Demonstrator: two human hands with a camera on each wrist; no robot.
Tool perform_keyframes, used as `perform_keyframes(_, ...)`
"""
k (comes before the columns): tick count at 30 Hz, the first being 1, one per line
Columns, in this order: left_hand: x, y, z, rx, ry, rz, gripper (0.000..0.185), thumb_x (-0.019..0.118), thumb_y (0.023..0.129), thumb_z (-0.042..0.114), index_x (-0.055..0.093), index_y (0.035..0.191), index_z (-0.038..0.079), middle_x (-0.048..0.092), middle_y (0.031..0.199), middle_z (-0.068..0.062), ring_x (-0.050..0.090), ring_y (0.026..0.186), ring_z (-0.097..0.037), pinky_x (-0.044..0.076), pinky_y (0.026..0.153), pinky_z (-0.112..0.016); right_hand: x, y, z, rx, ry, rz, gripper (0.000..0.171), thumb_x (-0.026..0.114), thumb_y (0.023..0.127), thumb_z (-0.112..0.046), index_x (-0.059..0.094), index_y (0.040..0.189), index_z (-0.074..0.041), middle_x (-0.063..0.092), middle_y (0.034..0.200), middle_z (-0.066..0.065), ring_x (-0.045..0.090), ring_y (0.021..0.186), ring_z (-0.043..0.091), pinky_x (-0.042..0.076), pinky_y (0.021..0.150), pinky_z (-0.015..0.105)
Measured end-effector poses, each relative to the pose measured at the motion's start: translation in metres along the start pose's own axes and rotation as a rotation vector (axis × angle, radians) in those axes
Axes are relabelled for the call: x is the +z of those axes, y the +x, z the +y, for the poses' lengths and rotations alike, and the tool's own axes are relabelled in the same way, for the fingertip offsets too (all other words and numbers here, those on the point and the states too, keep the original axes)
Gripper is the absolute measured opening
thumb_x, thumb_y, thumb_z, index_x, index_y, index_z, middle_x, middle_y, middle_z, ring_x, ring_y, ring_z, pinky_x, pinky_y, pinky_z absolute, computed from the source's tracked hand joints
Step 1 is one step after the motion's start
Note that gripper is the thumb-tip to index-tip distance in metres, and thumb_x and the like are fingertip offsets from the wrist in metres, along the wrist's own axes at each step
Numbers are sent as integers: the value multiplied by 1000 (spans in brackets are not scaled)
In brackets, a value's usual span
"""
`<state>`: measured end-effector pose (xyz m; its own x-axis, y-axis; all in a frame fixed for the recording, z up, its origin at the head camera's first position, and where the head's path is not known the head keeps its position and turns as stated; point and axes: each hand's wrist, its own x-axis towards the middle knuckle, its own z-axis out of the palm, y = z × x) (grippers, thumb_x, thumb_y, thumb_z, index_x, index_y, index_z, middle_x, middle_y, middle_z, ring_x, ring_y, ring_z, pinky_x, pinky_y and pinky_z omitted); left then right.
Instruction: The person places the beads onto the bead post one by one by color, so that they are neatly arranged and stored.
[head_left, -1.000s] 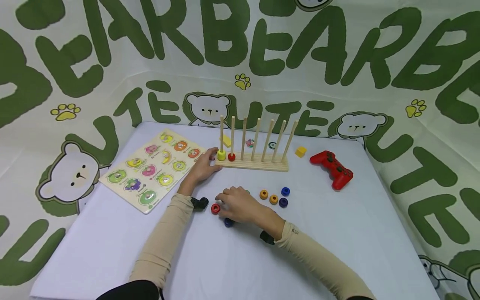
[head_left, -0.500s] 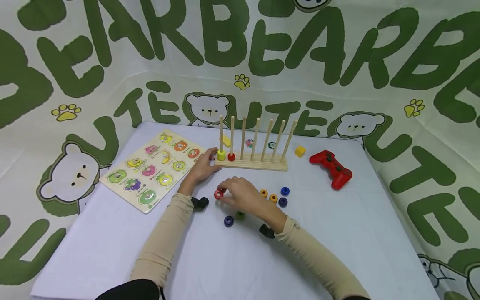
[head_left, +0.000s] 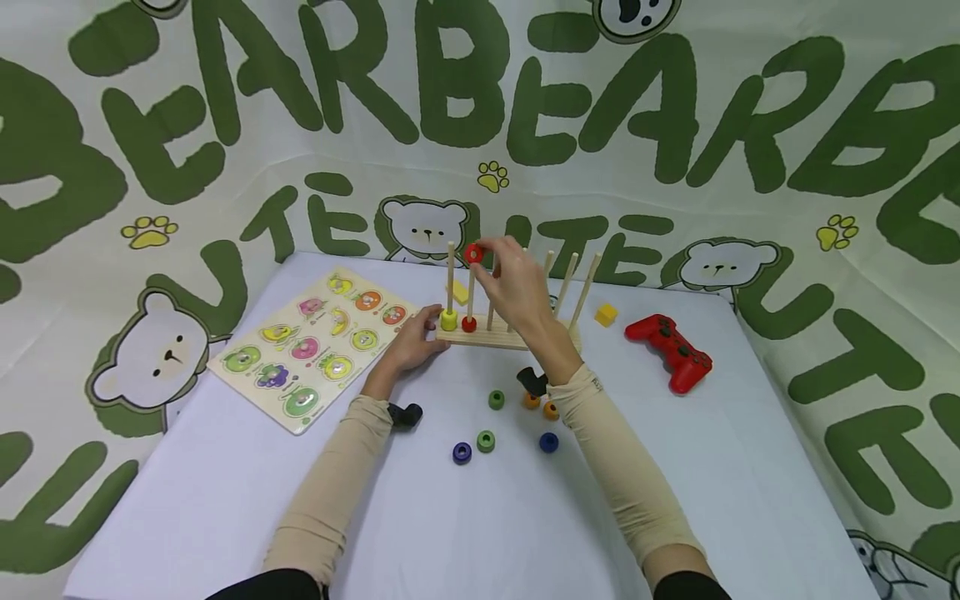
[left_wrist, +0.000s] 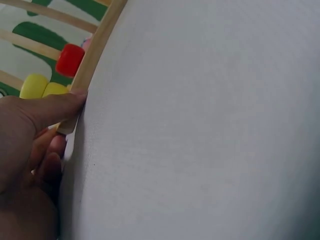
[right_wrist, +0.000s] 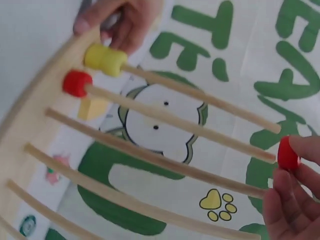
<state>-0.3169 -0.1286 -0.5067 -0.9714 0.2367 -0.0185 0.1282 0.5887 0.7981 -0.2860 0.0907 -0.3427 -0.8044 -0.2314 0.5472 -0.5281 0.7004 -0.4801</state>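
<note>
White cloth [head_left: 420, 517], wooden pegs [head_left: 573, 279], red ring [head_left: 473, 253]

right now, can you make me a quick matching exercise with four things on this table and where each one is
Things:
1. yellow ring
2. red game controller
3. fruit puzzle board
4. red ring

Places:
A. pinched in the right hand at a peg's top
B. left of the peg rack
C. bottom of the leftmost peg
D. right of the peg rack

Pairs: 1-C, 2-D, 3-B, 4-A

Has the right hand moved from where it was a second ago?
Yes. The right hand rose from the table to the top of the wooden peg rack, pinching a red ring.
</note>
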Motion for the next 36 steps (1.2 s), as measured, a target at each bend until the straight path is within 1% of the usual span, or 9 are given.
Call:
perform_keyframes(4, 1, 2, -1, 4, 4, -6, 77, 78, 97, 15, 39, 164, 8, 58, 132, -19, 53, 118, -32, 44, 105, -49, 3, 10, 1, 24, -71, 26, 34, 75, 101, -16, 71, 132, -2, 72, 122, 13, 66, 76, 23, 55, 65, 34)
perform_keyframes(12, 0, 1, -1, 3, 5, -8, 77, 78, 97, 15, 39, 164, 8, 58, 133, -20, 53, 120, -33, 44, 107, -51, 7, 15, -1, 70, -142, -30, 36, 70, 105, -23, 69, 137, -5, 70, 129, 11, 66, 77, 24, 53, 60, 34)
perform_keyframes(18, 0, 0, 1, -1, 1, -12, 77, 77, 98, 14, 38, 164, 7, 58, 140, -20, 53, 124, -33, 44, 110, -52, 10, 15, 2, 107, -164, -69, 38, 70, 106, -26, 70, 138, -7, 69, 133, 11, 65, 76, 24, 55, 63, 35)
perform_keyframes(21, -1, 0, 1, -11, 0, -13, 77, 77, 99, 15, 38, 164, 8, 57, 142, -20, 53, 125, -33, 43, 111, -52, 11, 14, 4, 94, -158, -63, 40, 70, 106, -27, 69, 140, -7, 67, 134, 11, 64, 75, 24, 55, 63, 35)
perform_keyframes(25, 1, 0, 3, -16, -7, -16, 76, 76, 99, 15, 38, 164, 8, 56, 148, -20, 53, 128, -34, 42, 112, -52, 7, 8, 7, 48, -116, -20, 42, 69, 105, -26, 67, 142, -5, 64, 138, 12, 65, 75, 22, 53, 62, 35)
perform_keyframes(28, 2, 0, 3, -13, -15, -18, 76, 76, 99, 15, 38, 165, 8, 55, 151, -19, 53, 129, -34, 42, 113, -52, 2, -3, 10, -5, -65, 16, 41, 69, 105, -24, 67, 141, -4, 63, 138, 13, 64, 76, 21, 52, 61, 34)
perform_keyframes(30, 1, 0, 3, -14, -23, -18, 76, 76, 99, 14, 38, 165, 9, 54, 152, -19, 52, 130, -34, 41, 114, -52, -1, -14, 12, -36, -39, 19, 39, 70, 104, -22, 68, 139, -4, 63, 137, 13, 64, 77, 22, 52, 62, 33)
perform_keyframes(33, -1, 0, 3, -5, -16, -18, 76, 76, 99, 14, 37, 164, 8, 53, 154, -20, 52, 131, -35, 40, 115, -54, -5, -36, 13, -68, -20, -49, 36, 70, 104, -20, 69, 136, -4, 66, 132, 14, 65, 76, 21, 51, 61, 31)
perform_keyframes(36, -3, -1, 4, 2, -11, -20, 76, 75, 99, 14, 37, 165, 7, 51, 156, -20, 52, 132, -36, 40, 115, -55, -5, -62, 12, -59, 27, -214, 33, 72, 103, -20, 72, 132, -4, 69, 130, 14, 65, 77, 19, 52, 62, 28)
